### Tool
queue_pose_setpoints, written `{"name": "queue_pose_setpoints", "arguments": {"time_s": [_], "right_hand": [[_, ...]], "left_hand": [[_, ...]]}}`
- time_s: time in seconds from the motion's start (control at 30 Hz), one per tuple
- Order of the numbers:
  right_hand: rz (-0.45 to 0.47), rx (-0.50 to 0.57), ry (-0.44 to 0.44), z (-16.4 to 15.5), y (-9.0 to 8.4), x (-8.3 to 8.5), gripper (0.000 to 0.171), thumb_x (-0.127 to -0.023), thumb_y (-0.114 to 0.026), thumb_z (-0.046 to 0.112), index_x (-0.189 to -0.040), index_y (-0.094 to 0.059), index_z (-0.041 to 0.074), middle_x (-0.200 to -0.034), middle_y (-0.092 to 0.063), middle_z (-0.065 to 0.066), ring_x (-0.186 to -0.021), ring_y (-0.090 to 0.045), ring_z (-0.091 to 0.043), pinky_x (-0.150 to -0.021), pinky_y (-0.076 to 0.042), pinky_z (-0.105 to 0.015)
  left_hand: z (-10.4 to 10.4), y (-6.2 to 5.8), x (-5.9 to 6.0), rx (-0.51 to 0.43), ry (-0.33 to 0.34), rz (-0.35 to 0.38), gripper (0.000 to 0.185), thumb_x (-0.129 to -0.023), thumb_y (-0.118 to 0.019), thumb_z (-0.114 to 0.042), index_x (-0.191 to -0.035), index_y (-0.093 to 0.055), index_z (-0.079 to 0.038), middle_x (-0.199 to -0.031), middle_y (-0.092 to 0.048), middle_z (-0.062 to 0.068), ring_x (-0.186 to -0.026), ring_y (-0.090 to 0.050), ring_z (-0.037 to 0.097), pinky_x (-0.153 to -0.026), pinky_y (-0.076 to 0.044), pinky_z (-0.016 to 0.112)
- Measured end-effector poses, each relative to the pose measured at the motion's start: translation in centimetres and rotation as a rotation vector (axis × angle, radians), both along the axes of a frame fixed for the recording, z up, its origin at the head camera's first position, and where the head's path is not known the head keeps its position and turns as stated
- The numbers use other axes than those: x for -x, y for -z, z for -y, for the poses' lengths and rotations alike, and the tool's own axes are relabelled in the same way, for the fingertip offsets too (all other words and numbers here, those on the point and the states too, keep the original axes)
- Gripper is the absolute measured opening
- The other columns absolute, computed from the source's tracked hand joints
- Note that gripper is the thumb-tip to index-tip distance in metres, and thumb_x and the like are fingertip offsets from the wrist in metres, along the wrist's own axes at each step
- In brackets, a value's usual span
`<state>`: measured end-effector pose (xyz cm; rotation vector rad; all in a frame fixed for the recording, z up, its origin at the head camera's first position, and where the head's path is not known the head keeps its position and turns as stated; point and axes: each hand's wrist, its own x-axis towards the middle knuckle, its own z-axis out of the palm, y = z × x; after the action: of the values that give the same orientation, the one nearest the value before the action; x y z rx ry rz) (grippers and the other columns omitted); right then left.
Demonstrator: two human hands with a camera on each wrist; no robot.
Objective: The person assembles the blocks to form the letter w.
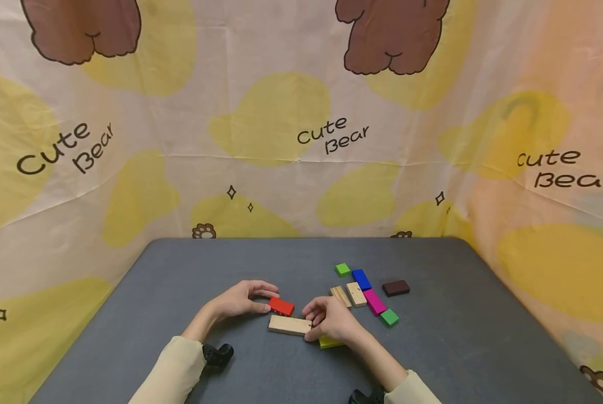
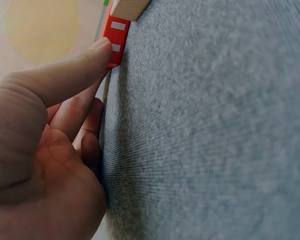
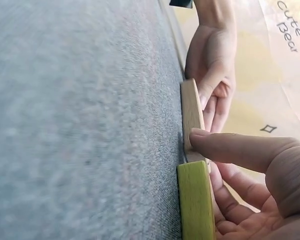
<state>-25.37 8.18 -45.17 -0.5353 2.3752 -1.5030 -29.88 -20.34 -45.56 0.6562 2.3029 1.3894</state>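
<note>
Head view. Grey felt-like worktop (image 1: 180, 280), rounded far corners, hemmed on three sides by a cloth backdrop (image 1: 281, 168) printed with yellow blobs, brown bears and "Cute Bear". No containers in sight; all blocks lie loose on the worktop.

Count of blocks: red block (image 1: 281, 306), one; long plain wooden block (image 1: 289, 325), one; yellow-green block (image 1: 330, 342), one, mostly hidden under the right hand. Cluster to the right, close together: two small green blocks (image 1: 343, 269) (image 1: 389, 317), one blue block (image 1: 361, 279), one magenta block (image 1: 374, 302), two short plain wooden blocks (image 1: 356, 294) (image 1: 340, 296), and one dark brown block (image 1: 395, 288) lying a little apart.

Left hand (image 1: 240, 300) sits at the left end of the red block, fingers loosely curved, thumb and fingertips at its edge. Right hand (image 1: 331, 320) curls over the right end of the long wooden block, pinching it. Red block lies just behind the long wooden one, near the worktop's middle front. Cream sleeves on both arms.

Left wrist view. Fingertip presses the end of the red block (image 2: 115, 35); a wooden block (image 2: 129, 7) is touching its far end. Left hand (image 2: 45, 150) partly bent, not wrapped round anything.

Right wrist view. Right hand (image 3: 250, 170) holds the long wooden block (image 3: 191, 115), one finger on its top; yellow-green block (image 3: 195, 200) just beside it. Left hand (image 3: 212, 65) beyond.
</note>
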Motion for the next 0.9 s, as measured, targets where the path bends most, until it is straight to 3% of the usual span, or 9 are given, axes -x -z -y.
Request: {"name": "queue_pose_setpoints", "arguments": {"time_s": [0.27,0.37,0.5,0.63,0.7,0.9], "right_hand": [[0.018,-0.046,0.028,-0.7,-0.3,-1.4,0.043,-0.061,-0.091,-0.004,-0.097,-0.068,0.003,-0.081,-0.060,-0.005,-0.071,-0.054,-0.018,-0.064,-0.046,-0.029],[0.017,-0.065,0.028,-0.8,-0.4,-2.0,0.044,-0.062,-0.092,-0.001,-0.098,-0.068,0.004,-0.080,-0.059,-0.005,-0.070,-0.054,-0.019,-0.063,-0.045,-0.029],[0.015,-0.064,0.000,-0.9,-0.3,-2.6,0.047,-0.062,-0.093,0.003,-0.101,-0.067,0.004,-0.078,-0.061,-0.005,-0.070,-0.054,-0.018,-0.061,-0.043,-0.028],[0.023,-0.040,-0.033,-1.0,-0.3,-2.7,0.047,-0.064,-0.092,0.004,-0.104,-0.066,0.002,-0.077,-0.063,-0.005,-0.069,-0.055,-0.018,-0.060,-0.044,-0.027],[0.029,-0.033,-0.045,-1.1,-0.3,-2.7,0.047,-0.065,-0.091,0.004,-0.104,-0.066,0.002,-0.077,-0.064,-0.006,-0.069,-0.056,-0.018,-0.060,-0.044,-0.027],[0.020,-0.049,-0.088,-0.9,-0.3,-2.2,0.045,-0.068,-0.091,0.007,-0.105,-0.066,0.003,-0.081,-0.065,-0.005,-0.072,-0.057,-0.018,-0.062,-0.046,-0.027]], "left_hand": [[0.0,0.0,0.1,0.002,0.004,-0.035,0.046,-0.092,-0.071,-0.013,-0.136,-0.058,-0.007,-0.125,-0.066,0.002,-0.129,-0.047,0.024,-0.108,-0.025,0.055],[-0.2,0.2,-0.1,-0.012,-0.036,-0.072,0.046,-0.094,-0.068,-0.011,-0.138,-0.056,-0.004,-0.126,-0.065,0.004,-0.132,-0.045,0.027,-0.108,-0.023,0.056],[-1.1,0.5,-0.8,-0.009,-0.186,-0.146,0.042,-0.096,-0.066,-0.013,-0.136,-0.056,-0.001,-0.123,-0.067,0.005,-0.129,-0.048,0.029,-0.105,-0.031,0.054],[-2.5,0.4,-1.9,0.023,-0.382,-0.210,0.041,-0.092,-0.072,-0.020,-0.127,-0.063,-0.002,-0.111,-0.071,0.002,-0.113,-0.060,0.026,-0.095,-0.043,0.050],[-3.2,0.1,-2.3,0.028,-0.449,-0.226,0.041,-0.088,-0.077,-0.020,-0.122,-0.065,-0.001,-0.105,-0.072,0.002,-0.104,-0.063,0.024,-0.090,-0.046,0.048],[-4.4,0.0,-2.8,0.037,-0.522,-0.234,0.041,-0.081,-0.083,-0.014,-0.115,-0.067,0.002,-0.098,-0.072,0.004,-0.092,-0.065,0.021,-0.080,-0.050,0.043]]}}
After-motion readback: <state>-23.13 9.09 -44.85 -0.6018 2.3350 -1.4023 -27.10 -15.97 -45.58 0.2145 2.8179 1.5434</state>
